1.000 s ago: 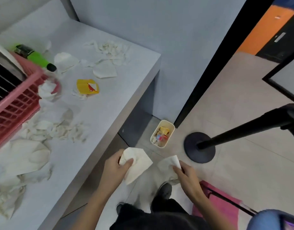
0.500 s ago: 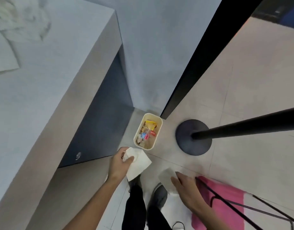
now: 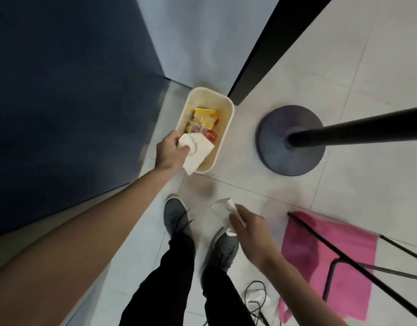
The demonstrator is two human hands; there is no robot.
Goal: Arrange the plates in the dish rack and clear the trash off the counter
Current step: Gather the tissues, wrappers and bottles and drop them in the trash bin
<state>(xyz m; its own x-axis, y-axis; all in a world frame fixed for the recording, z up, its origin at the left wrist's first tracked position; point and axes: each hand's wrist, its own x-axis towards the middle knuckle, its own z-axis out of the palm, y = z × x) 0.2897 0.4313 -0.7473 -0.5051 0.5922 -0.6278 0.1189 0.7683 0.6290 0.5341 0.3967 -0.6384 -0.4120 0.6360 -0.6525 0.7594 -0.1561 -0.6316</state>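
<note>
My left hand (image 3: 171, 150) pinches a white tissue (image 3: 196, 150) over the near rim of the cream trash bin (image 3: 227, 128) at twelve o'clock from my shoes. At five o'clock from the bin, my right hand (image 3: 251, 229) grips a second crumpled tissue (image 3: 222, 211).

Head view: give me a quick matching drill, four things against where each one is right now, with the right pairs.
Things:
1. left hand
2. right hand
3. yellow wrapper
4. pink cloth

Places:
A. lying in the bin
B. flat on the floor at right
C. over the bin's near edge, gripping a white napkin
D. above the shoes, holding a crumpled tissue

Pairs: 1-C, 2-D, 3-A, 4-B
</note>
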